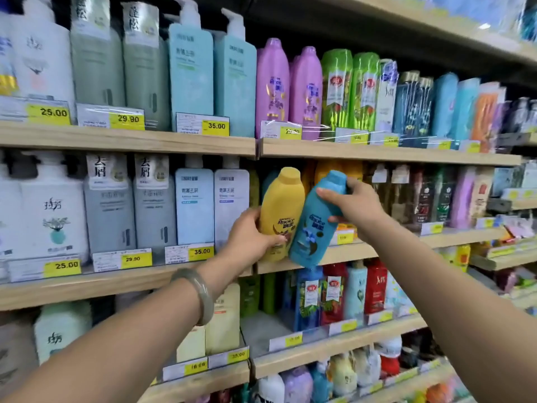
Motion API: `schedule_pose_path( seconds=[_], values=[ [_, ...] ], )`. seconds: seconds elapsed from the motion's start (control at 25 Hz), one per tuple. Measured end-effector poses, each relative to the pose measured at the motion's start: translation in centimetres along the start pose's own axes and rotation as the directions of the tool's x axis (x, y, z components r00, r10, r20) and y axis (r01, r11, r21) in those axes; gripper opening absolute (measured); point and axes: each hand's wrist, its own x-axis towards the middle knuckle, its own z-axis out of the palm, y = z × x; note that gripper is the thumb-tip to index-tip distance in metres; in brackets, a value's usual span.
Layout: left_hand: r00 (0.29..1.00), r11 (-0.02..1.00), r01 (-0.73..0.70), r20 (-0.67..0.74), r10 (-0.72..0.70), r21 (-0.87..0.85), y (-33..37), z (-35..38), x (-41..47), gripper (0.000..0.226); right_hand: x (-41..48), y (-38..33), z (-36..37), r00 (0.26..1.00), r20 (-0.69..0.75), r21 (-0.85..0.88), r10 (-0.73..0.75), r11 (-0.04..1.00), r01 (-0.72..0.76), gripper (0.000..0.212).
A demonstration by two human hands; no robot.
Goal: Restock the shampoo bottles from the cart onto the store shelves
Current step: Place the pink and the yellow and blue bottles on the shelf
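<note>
A yellow shampoo bottle [280, 205] stands upright at the front of the middle shelf [360, 254]. My left hand [250, 239] grips its lower part. A blue shampoo bottle [315, 225] leans to the right just beside the yellow one, its base at the shelf's front edge. My right hand [353, 203] grips the blue bottle near its cap. More yellow and orange bottles stand behind them, partly hidden. The cart is not in view.
Pump bottles [194, 205] fill the left bay on every level, behind yellow price tags [200, 251]. Purple bottles [273, 85] and green bottles [337, 88] stand on the shelf above. Red and blue bottles [334, 292] line the shelf below. A bare patch of the lower shelf [261, 330] shows.
</note>
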Motion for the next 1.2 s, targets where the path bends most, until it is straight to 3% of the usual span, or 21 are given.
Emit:
schedule_pose_path(
  seconds=[0.2, 0.32, 0.44, 0.56, 0.68, 0.88, 1.0, 1.2],
  values=[
    [0.979, 0.993, -0.039, -0.203, 0.015, -0.113, 2.8, 2.0, 2.4, 0.057, 3.7, -0.9, -2.3, 0.982, 0.061, 0.093, -0.176, 0.981, 0.17, 0.033],
    [0.968, 0.996, -0.05, -0.248, 0.031, -0.071, 2.6, 2.4, 3.7, 0.058, 4.9, -0.1, -2.3, 0.968, 0.078, 0.12, -0.24, 0.966, 0.23, 0.03],
    [0.966, 0.996, -0.066, -0.246, 0.077, 0.055, 1.9, 3.2, 4.5, 0.057, 6.0, 1.5, -1.5, 0.952, 0.152, 0.149, -0.266, 0.958, 0.244, 0.034],
    [0.966, 0.989, -0.058, -0.243, 0.091, 0.138, 0.6, 3.9, 5.3, 0.058, 6.9, 3.1, -0.4, 0.938, 0.228, 0.056, -0.26, 0.966, 0.254, 0.04],
    [0.981, 0.996, -0.037, -0.185, 0.052, 0.084, -0.5, 4.0, 6.3, 0.064, 8.1, 4.0, 0.3, 0.937, 0.262, -0.009, -0.229, 0.971, 0.24, 0.043],
    [0.993, 0.997, 0.045, -0.113, -0.037, 0.065, -1.5, 3.8, 6.9, 0.078, 9.8, 3.6, 0.9, 0.971, 0.194, 0.044, -0.141, 0.99, 0.135, 0.046],
    [0.989, 0.992, 0.104, -0.116, -0.095, 0.07, -1.9, 3.6, 7.2, 0.071, 10.4, 3.6, 1.8, 0.972, 0.187, -0.097, -0.144, 0.982, 0.164, 0.047],
    [0.981, 0.95, 0.141, -0.168, -0.096, 0.279, -1.8, 3.9, 7.4, 0.056, 10.6, 3.8, 3.4, 0.971, 0.166, -0.304, -0.175, 0.927, 0.219, 0.059]
  ],
)
